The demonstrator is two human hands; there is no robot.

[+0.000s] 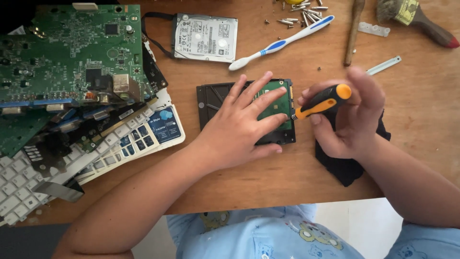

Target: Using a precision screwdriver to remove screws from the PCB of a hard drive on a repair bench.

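A black hard drive (213, 98) lies upside down on the wooden table (287, 177), its green circuit board (279, 103) showing. My left hand (242, 127) presses flat on it, fingers spread. My right hand (352, 120) grips a black and orange screwdriver (322, 101). Its tip touches the right edge of the drive's circuit board. A black cloth (342, 168) lies under my right hand.
A second, silver hard drive (205, 37) lies at the back. A white and blue toothbrush (280, 44), loose screws (299, 14), a paintbrush (421, 19) and a wooden stick (353, 31) lie behind. Green circuit boards (67, 52) and white keyboards (28, 182) pile up on the left.
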